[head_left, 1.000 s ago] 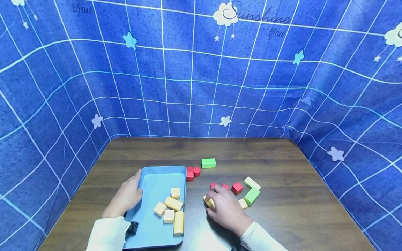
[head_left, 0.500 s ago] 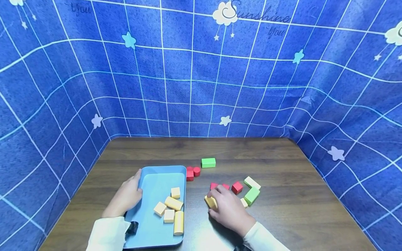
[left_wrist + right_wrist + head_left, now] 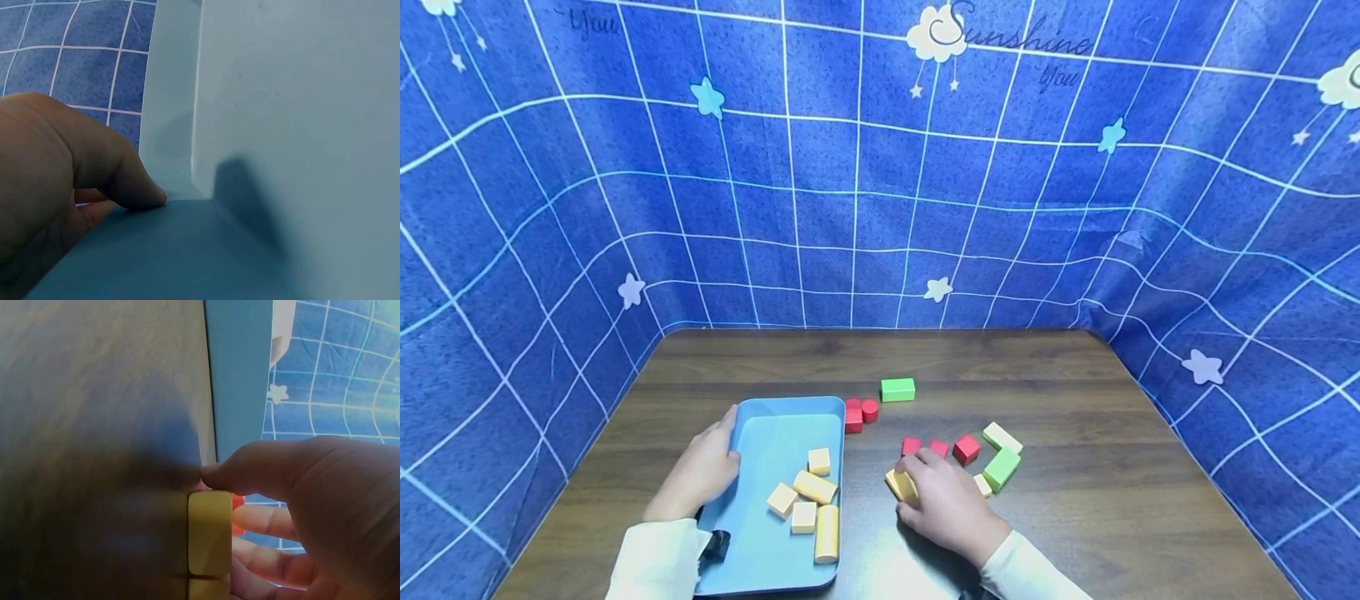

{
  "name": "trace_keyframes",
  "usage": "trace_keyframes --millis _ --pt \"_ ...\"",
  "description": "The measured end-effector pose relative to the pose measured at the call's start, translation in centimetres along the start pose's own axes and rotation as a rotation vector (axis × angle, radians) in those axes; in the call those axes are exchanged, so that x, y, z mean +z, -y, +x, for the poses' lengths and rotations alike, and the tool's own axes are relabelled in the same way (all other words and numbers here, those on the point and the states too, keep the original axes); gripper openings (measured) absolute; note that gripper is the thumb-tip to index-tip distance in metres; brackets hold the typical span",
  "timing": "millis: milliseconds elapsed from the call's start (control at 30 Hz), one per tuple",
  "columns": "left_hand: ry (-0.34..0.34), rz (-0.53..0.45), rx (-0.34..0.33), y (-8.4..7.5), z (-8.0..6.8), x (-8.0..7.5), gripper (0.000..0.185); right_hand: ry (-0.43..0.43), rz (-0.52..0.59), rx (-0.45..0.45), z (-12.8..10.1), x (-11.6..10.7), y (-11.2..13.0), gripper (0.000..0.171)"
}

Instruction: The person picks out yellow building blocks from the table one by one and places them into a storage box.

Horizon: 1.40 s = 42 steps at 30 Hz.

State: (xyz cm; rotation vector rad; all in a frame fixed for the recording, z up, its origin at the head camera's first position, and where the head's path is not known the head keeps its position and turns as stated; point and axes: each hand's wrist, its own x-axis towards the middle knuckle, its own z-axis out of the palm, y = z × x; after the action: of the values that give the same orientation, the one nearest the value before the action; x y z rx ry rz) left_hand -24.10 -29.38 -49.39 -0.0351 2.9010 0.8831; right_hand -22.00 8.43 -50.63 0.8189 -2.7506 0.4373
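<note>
My left hand holds the left rim of a blue tray; in the left wrist view the thumb presses over the tray's wall. Several yellow blocks, cubes and cylinders, lie in the tray's right half. To the right of the tray, my right hand grips a yellow block low at the table, thumb at one end and fingers curled behind it. The right wrist view shows that yellow block with part of a second yellow piece beside it.
Beyond the right hand lie red blocks, a green block, a pale yellow block and a small yellow block. Red pieces sit against the tray's right wall, near another green block. A blue curtain surrounds the wooden table.
My right hand has shifted slightly right and toward me, uncovering more of the red blocks behind it. The yellow block at its fingers has turned a little. The left hand and tray stay still.
</note>
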Motion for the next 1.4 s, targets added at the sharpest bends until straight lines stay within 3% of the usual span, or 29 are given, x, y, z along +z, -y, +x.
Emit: trace_keyframes --millis 367,600,767,1000,1400 --pt "0.002 0.002 -0.003 0.0 -0.1 0.0 0.073 -0.049 0.024 -0.041 0.0 0.3 0.1 0.033" --pt "-0.006 0.002 0.0 0.2 0.1 0.1 0.072 -0.018 0.038 -0.027 0.2 0.1 0.5 0.028" --pt "-0.01 0.0 -0.001 0.1 0.2 0.1 0.072 0.003 0.023 -0.019 0.4 0.1 0.8 0.03" --pt "-0.009 0.001 0.004 0.1 0.0 0.0 0.073 -0.094 0.012 -0.058 0.4 0.1 1.4 0.039" --pt "-0.004 -0.005 0.009 0.1 -0.1 0.0 0.073 -0.035 0.054 0.013 0.4 0.5 2.2 0.046"
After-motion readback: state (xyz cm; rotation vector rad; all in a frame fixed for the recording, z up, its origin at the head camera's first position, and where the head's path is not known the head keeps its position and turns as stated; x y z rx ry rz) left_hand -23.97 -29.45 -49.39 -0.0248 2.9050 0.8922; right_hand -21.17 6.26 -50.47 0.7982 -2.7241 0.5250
